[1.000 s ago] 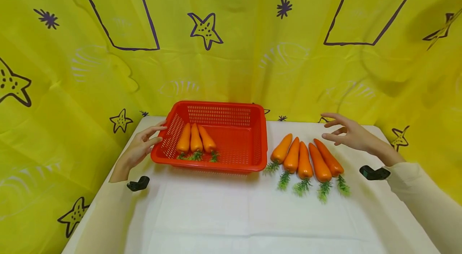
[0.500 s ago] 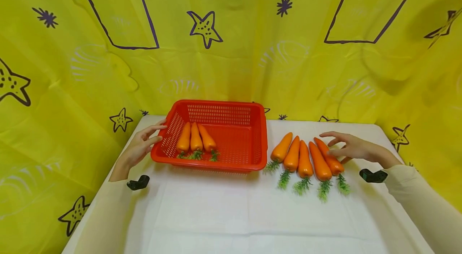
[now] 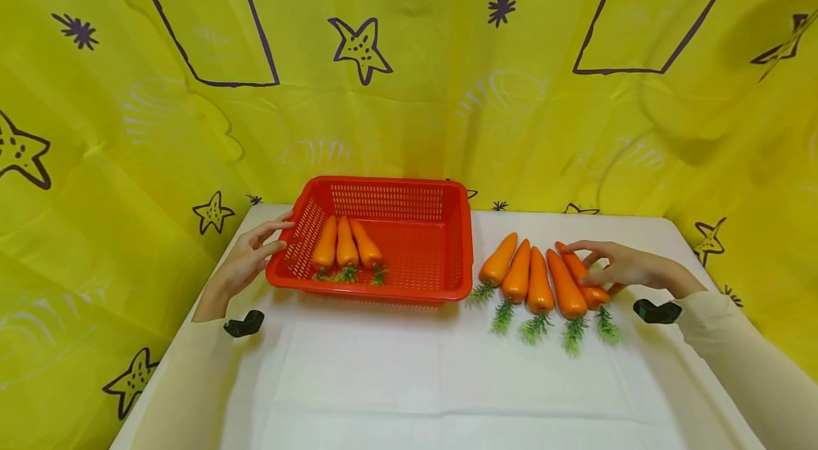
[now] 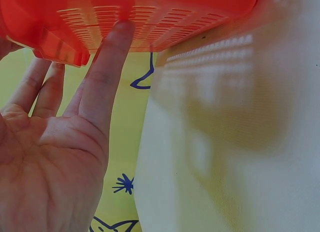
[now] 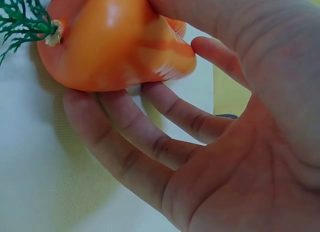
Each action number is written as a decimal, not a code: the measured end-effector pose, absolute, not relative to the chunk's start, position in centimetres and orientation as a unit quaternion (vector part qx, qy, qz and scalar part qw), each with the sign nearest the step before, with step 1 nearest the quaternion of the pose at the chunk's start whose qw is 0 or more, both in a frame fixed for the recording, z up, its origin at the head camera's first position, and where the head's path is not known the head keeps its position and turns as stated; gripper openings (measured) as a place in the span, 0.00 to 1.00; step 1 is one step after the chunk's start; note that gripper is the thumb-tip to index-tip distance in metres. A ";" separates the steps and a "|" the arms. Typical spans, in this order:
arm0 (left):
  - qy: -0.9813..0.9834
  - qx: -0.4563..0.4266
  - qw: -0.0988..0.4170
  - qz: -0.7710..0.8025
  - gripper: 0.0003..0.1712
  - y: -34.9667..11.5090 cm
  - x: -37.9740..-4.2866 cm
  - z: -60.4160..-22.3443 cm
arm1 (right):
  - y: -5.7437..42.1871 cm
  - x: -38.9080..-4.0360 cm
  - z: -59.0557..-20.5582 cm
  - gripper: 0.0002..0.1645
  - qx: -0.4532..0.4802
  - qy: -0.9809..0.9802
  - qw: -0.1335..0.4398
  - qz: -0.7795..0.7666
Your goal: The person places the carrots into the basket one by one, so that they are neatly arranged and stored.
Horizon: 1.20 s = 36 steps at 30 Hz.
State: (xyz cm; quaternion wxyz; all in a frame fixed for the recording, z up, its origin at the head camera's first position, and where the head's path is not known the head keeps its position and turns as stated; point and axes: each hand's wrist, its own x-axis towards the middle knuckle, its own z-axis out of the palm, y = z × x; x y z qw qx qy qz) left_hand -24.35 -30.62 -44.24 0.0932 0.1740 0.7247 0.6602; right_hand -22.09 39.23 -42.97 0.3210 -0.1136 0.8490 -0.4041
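In the head view a red plastic basket (image 3: pixel 409 287) with slotted walls stands on the white-covered table. Three carrots (image 3: pixel 346 251) with green tops lie along its left side. My left hand (image 3: pixel 243 267) rests its fairly straight fingers at the basket's left rim and wall; in the left wrist view a finger (image 4: pixel 102 92) meets the slotted wall from outside. To the right of the basket several carrots (image 3: pixel 540 287) fan out in a row. My right hand (image 3: pixel 633 269) grips the rightmost carrot (image 5: pixel 115 37), thumb on one side and fingers curled beneath in the right wrist view.
The table (image 3: pixel 383 365) is spread with a white cloth. A yellow curtain (image 3: pixel 415 102) with dark star drawings hangs right behind it and along both sides. A dark wrist device (image 3: pixel 657 311) sits at the right sleeve.
My right hand has come down and toward the viewer, from behind the carrots onto the rightmost one, and its fingers have closed round it. The left hand and the basket stay put.
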 end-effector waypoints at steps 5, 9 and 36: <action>0.722 0.178 0.091 0.663 0.25 -30.6 -24.3 -44.2 | 39.1 -22.1 -43.0 0.46 -0.117 0.851 0.314 -0.405; 0.720 0.175 0.094 0.665 0.25 -30.7 -24.3 -44.2 | 38.9 -22.0 -43.0 0.46 -0.116 0.852 0.312 -0.405; 0.738 0.163 0.092 0.649 0.26 -30.7 -24.3 -44.1 | 38.8 -22.1 -43.1 0.46 -0.121 0.857 0.306 -0.396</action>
